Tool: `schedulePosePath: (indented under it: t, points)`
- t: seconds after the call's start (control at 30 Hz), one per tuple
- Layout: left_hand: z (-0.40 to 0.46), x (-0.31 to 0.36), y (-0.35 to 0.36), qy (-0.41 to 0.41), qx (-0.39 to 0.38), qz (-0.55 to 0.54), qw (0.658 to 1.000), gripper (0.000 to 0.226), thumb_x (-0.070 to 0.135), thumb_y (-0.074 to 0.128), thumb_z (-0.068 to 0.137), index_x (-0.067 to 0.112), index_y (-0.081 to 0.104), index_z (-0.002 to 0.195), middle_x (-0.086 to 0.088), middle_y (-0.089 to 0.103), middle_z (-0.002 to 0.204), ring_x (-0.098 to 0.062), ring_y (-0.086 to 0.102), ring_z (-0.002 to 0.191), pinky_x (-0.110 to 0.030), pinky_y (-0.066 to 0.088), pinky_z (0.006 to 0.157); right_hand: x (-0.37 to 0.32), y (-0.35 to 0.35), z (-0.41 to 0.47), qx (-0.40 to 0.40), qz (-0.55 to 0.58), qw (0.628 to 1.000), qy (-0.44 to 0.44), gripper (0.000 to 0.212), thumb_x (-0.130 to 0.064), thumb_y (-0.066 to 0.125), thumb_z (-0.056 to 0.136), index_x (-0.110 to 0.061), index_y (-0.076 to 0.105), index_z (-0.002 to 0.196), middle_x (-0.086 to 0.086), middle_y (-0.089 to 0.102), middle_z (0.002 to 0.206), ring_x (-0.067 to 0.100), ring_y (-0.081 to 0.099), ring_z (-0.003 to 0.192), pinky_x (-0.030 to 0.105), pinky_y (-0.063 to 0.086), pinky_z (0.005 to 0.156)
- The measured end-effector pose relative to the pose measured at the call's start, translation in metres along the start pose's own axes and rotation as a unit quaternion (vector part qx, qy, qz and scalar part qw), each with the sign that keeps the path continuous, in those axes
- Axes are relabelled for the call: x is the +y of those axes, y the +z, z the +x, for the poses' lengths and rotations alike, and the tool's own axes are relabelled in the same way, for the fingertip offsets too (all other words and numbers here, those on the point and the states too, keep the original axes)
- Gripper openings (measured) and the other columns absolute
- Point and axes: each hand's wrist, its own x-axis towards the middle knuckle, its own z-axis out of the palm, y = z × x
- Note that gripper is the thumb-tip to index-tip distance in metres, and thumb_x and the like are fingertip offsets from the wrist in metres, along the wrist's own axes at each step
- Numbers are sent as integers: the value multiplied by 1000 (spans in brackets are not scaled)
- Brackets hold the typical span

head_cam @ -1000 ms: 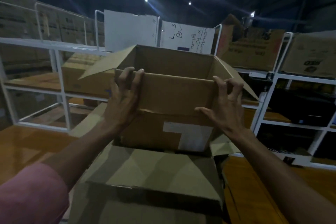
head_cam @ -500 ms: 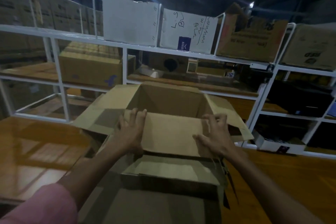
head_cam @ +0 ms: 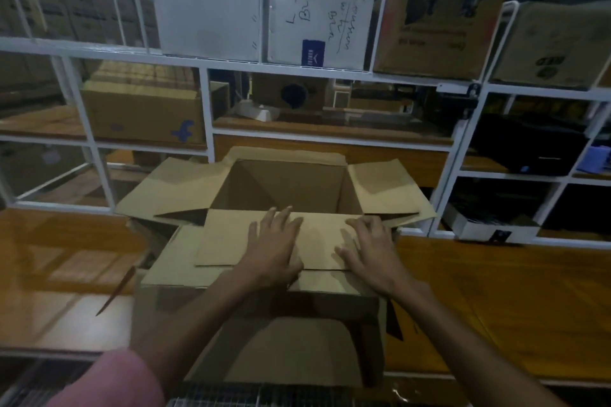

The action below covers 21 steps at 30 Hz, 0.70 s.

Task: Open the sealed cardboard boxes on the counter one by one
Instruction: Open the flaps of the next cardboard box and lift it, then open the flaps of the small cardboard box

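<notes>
1 head-worn wide-angle view looks forward and down, close over the open box [head_cam: 291,188], facing shelving [head_cam: 205,102].

The open box [head_cam: 291,188] is plain brown cardboard, upright, its four flaps spread outward and its inside apparently empty, though the bottom is dim. Its near flap lies flat over the top of a second brown box [head_cam: 264,324] just in front of it. Both stand on the wooden counter [head_cam: 496,291].

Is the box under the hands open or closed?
Open. The box has its side flaps spread outward, the bare inside shows, and both hands, left hand and right hand, press the near flap flat.
</notes>
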Motion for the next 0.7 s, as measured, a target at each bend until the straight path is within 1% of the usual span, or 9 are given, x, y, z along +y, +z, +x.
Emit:
schedulePosePath:
  t: [0.07, 0.13, 0.2, 0.3, 0.4, 0.47, 0.53, 0.63, 0.7]
  points:
    - [7, 31, 10, 36, 69, -5, 997, 76, 41, 57, 93, 27, 17, 157, -2, 4, 168, -28, -5, 154, -53, 5, 122, 13, -8, -10, 50, 4, 999, 1, 56, -50, 57, 96, -27, 41, 145, 5, 33, 145, 24, 35, 133, 45, 40, 108]
    - [15, 69, 21, 76, 103, -9, 992, 74, 40, 58, 94, 25, 20, 156, -3, 8, 167, -27, -2, 154, -52, 7, 124, 34, -16, -23, 100, -5, 995, -7, 51, -49, 56, 96, -25, 45, 140, 7, 38, 143, 26, 37, 131, 45, 40, 106]
    - [26, 111, 33, 127, 119, -3, 985, 72, 40, 57, 93, 21, 25, 155, -8, 16, 165, -31, 5, 153, -55, 14, 123, 62, -25, -39, 124, -20, 992, -1, 50, -50, 51, 97, -26, 43, 140, 7, 39, 146, 27, 34, 136, 47, 38, 109]
    - [41, 179, 55, 192, 119, 15, 974, 68, 40, 47, 89, 14, 33, 151, -15, 24, 160, -38, 16, 148, -60, 23, 118, 115, -44, -68, 146, -59, 987, 35, 58, -58, 39, 100, -24, 37, 147, 9, 37, 153, 32, 30, 144, 52, 35, 113]
    - [56, 249, 77, 237, 104, 16, 966, 71, 40, 47, 87, 15, 31, 151, -14, 18, 162, -37, 11, 150, -60, 17, 120, 172, -72, -104, 165, -71, 979, 99, 68, -65, 29, 98, -23, 32, 151, 10, 31, 159, 32, 20, 151, 55, 30, 117]
    - [65, 298, 91, 264, 98, 11, 960, 73, 39, 53, 87, 16, 31, 152, -14, 15, 164, -36, 7, 151, -59, 13, 121, 208, -94, -131, 175, -83, 971, 137, 72, -66, 27, 97, -21, 32, 152, 10, 30, 161, 32, 15, 153, 57, 25, 119]
    - [73, 349, 103, 288, 92, 6, 953, 74, 38, 56, 87, 16, 31, 153, -13, 13, 165, -37, 5, 151, -59, 10, 122, 245, -118, -158, 187, -100, 962, 170, 74, -67, 26, 96, -18, 35, 152, 12, 32, 160, 33, 16, 153, 59, 24, 119]
    - [81, 427, 119, 322, 83, 1, 943, 74, 36, 58, 89, 15, 30, 154, -14, 10, 166, -38, 4, 152, -59, 8, 122, 303, -153, -199, 202, -134, 945, 220, 74, -69, 25, 97, -19, 37, 151, 11, 34, 159, 34, 18, 152, 59, 26, 118]
    - [84, 476, 131, 347, 78, -3, 934, 76, 37, 59, 89, 16, 28, 155, -14, 6, 167, -38, 2, 152, -61, 10, 121, 339, -176, -229, 204, -158, 933, 252, 74, -70, 25, 96, -20, 36, 151, 10, 34, 159, 34, 18, 152, 60, 26, 117]
